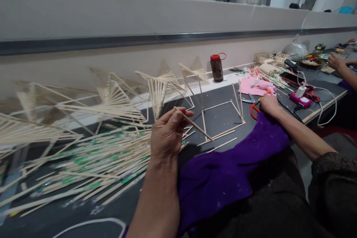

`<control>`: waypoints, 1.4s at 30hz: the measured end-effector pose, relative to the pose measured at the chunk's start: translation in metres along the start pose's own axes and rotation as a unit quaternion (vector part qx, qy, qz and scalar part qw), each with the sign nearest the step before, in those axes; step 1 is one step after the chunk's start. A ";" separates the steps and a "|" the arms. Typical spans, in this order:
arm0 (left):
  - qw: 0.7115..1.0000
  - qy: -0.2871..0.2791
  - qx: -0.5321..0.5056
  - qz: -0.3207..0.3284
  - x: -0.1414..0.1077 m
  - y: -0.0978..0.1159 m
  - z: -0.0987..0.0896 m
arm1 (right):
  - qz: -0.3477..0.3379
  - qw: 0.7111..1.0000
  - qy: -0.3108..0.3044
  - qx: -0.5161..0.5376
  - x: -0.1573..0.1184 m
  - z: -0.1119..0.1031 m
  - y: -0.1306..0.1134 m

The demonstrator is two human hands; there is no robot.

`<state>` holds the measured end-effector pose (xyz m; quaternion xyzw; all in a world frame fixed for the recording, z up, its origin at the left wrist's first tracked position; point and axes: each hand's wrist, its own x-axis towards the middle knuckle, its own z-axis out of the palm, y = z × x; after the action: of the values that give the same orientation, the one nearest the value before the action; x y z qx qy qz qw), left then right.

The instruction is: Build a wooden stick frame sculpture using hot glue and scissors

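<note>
My left hand [169, 130] pinches a thin wooden stick [198, 127] between thumb and fingers, its far end slanting down to the right. Beyond that stick, a frame of wooden sticks [220, 106] lies on the bench, with more sticks rising from its corners. My right hand [269, 105] is curled down at the bench beside a red-handled tool [253, 112] and a pink glue gun [263, 85]. What its fingers grip is hidden from me. Loose sticks [111, 156], some in plastic wrap with green marks, are heaped left of my left hand.
Fan-shaped stick models [111, 100] line the wall. A brown bottle [216, 68] with a red cap stands behind the frame. Purple cloth [217, 178] covers my lap. Right are a purple power adapter [300, 100], white cable and phone [291, 78]. Another person's hand [336, 61] is far right.
</note>
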<state>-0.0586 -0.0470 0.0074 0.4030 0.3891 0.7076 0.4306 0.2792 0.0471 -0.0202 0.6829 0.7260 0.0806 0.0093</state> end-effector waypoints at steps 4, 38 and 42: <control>1.000 0.007 0.023 -0.006 -0.001 0.000 0.002 | -0.003 1.000 -0.013 -0.009 0.011 0.005 -0.004; 0.986 0.063 0.132 0.078 -0.016 0.016 0.011 | -0.125 0.574 0.368 0.721 -0.035 -0.091 0.018; 0.980 0.048 0.165 0.104 -0.021 0.017 0.011 | -0.233 0.641 0.271 0.679 -0.084 -0.107 -0.017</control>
<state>-0.0469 -0.0696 0.0220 0.4726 0.4763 0.6932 0.2633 0.2547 -0.0488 0.0749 0.2529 0.6816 -0.2584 -0.6362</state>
